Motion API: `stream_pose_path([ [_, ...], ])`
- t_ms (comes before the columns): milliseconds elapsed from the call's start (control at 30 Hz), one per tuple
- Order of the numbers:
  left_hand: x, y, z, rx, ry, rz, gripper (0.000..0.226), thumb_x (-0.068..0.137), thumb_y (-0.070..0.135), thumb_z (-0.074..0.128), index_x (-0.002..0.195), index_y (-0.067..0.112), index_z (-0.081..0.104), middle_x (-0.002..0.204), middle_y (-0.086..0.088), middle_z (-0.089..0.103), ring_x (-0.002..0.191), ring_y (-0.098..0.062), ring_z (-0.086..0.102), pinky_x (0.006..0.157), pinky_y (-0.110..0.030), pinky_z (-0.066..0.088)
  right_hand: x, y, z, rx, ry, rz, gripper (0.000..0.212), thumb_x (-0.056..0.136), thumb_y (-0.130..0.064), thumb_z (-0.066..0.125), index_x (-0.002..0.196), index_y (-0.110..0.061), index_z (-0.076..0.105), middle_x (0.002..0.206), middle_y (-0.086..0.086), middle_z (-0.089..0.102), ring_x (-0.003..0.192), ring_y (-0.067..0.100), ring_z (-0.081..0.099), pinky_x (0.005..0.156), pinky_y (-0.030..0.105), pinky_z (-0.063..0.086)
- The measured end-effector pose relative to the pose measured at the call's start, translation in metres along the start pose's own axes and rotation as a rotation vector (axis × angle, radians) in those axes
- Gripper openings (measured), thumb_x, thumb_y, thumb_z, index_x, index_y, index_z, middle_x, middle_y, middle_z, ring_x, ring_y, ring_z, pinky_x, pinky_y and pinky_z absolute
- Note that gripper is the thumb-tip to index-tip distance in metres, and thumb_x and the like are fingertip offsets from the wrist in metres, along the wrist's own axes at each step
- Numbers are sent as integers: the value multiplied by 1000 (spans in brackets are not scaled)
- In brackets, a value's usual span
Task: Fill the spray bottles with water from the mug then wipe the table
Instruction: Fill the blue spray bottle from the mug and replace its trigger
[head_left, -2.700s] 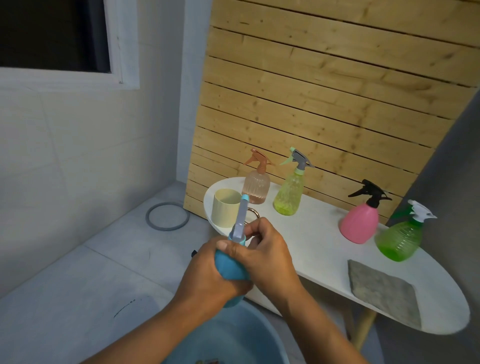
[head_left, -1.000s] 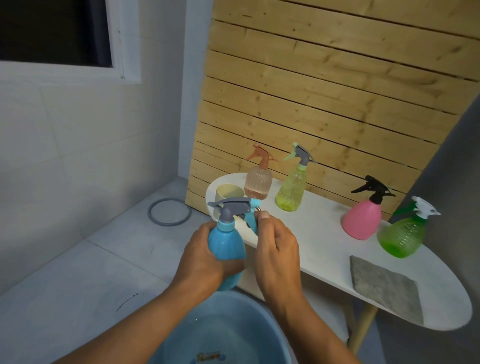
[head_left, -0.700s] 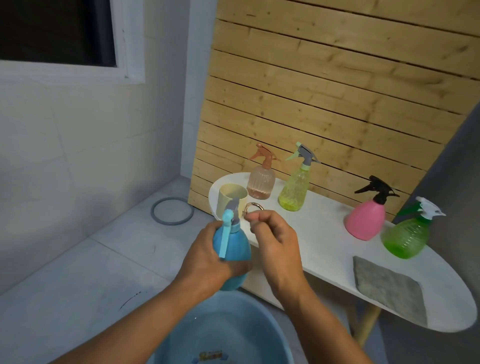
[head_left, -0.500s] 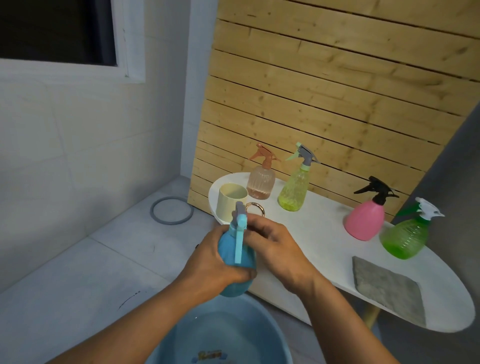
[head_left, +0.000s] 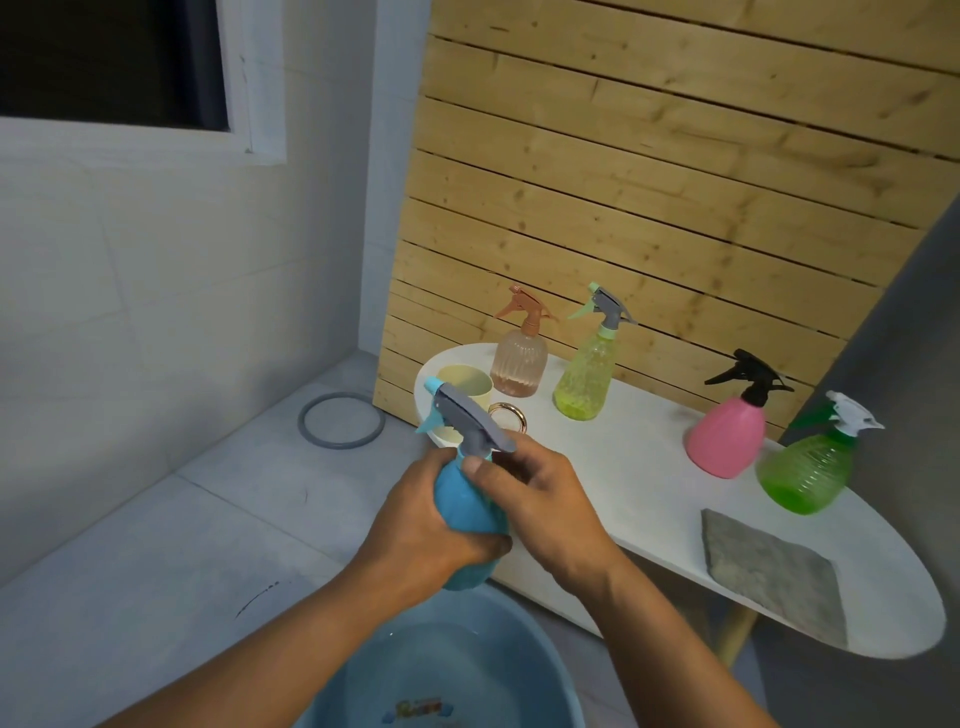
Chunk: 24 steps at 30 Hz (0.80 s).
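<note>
Now the right hand (head_left: 545, 499) curls its fingers (head_left: 480, 465) around the neck of the blue spray bottle (head_left: 465, 506), just under the grey trigger head (head_left: 467, 418) with its pale blue nozzle. The left hand (head_left: 421, 535) wraps around the rounded, opaque body from the other side, fingers closed on it. The bottle stands upright in the air above the blue basin (head_left: 452, 670), in front of the white table (head_left: 639, 483), near the cream mug (head_left: 465, 387).
</note>
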<state>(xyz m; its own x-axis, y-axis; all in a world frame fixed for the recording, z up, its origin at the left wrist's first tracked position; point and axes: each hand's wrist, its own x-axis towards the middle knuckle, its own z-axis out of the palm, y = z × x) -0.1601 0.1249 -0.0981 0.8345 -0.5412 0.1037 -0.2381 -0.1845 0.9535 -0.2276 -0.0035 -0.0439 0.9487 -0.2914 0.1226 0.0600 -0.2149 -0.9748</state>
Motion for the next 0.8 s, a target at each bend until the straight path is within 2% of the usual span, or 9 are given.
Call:
stream_pose_path([
  [100, 0, 1, 2, 28, 42, 37, 68, 60, 31, 99, 107, 54, 55, 104, 33, 63, 93, 10, 64, 68, -15, 54, 3, 2, 3, -26, 89, 12, 31, 79, -32, 87, 105, -28, 69, 103, -2, 74, 99, 19, 72, 86, 39, 62],
  [200, 0, 4, 5, 76, 84, 62, 68, 58, 42, 96, 102, 66, 51, 102, 36, 62, 92, 12, 63, 68, -15, 56, 3, 5, 3, -62, 97, 12, 42, 78, -42, 86, 111, -32, 62, 109, -13, 69, 101, 9, 68, 84, 32, 62],
  [267, 2, 2, 6, 78, 124, 48, 67, 55, 47, 94, 107, 57, 53, 101, 27, 66, 92, 5, 66, 74, -22, 61, 1, 4, 4, -118, 68, -20, 36, 84, -41, 79, 116, -37, 62, 116, -17, 66, 107, 7, 65, 90, 32, 60],
  [333, 2, -2, 8, 77, 156, 21, 69, 55, 46, 95, 109, 52, 51, 103, 18, 65, 94, -5, 68, 80, -30, 63, 3, 4, 5, -190, 86, -37, 32, 84, -41, 77, 113, -37, 66, 117, -16, 65, 108, 8, 65, 93, 36, 59],
  [500, 2, -9, 15, 197, 254, -7, 65, 59, 49, 92, 102, 48, 44, 101, 16, 58, 98, -13, 64, 83, -39, 63, 6, 6, 21, -251, 248, -6, 47, 70, -53, 86, 105, -30, 65, 108, -11, 67, 102, 7, 65, 87, 35, 60],
  [600, 4, -8, 17, 162, 310, 6, 48, 70, 64, 75, 103, 38, 53, 95, 13, 64, 93, -16, 68, 77, -41, 65, 1, 4, 30, -272, 244, -19, 37, 78, -52, 81, 106, -36, 63, 109, -16, 67, 103, 3, 62, 90, 29, 57],
  [667, 3, -9, 18, 93, 336, -11, 56, 70, 78, 60, 107, 37, 54, 101, 8, 65, 99, -21, 68, 81, -43, 64, -1, 4, 36, -300, 219, -47, 30, 86, -45, 77, 112, -35, 65, 112, -15, 66, 104, 4, 62, 93, 29, 56],
  [733, 2, -10, 17, 103, 350, -16, 41, 83, 60, 69, 109, 34, 52, 105, 3, 62, 102, -25, 66, 85, -46, 63, -1, 5, 39, -293, 205, -59, 26, 91, -40, 73, 115, -31, 67, 112, -13, 67, 105, 7, 62, 94, 34, 56],
  [800, 2, -14, 16, 149, 389, 3, 31, 88, 42, 71, 110, 33, 51, 106, 2, 60, 102, -24, 64, 88, -41, 60, -1, 5, 40, -270, 187, -57, 22, 94, -39, 68, 114, -31, 67, 111, -12, 67, 104, 9, 63, 93, 38, 56],
])
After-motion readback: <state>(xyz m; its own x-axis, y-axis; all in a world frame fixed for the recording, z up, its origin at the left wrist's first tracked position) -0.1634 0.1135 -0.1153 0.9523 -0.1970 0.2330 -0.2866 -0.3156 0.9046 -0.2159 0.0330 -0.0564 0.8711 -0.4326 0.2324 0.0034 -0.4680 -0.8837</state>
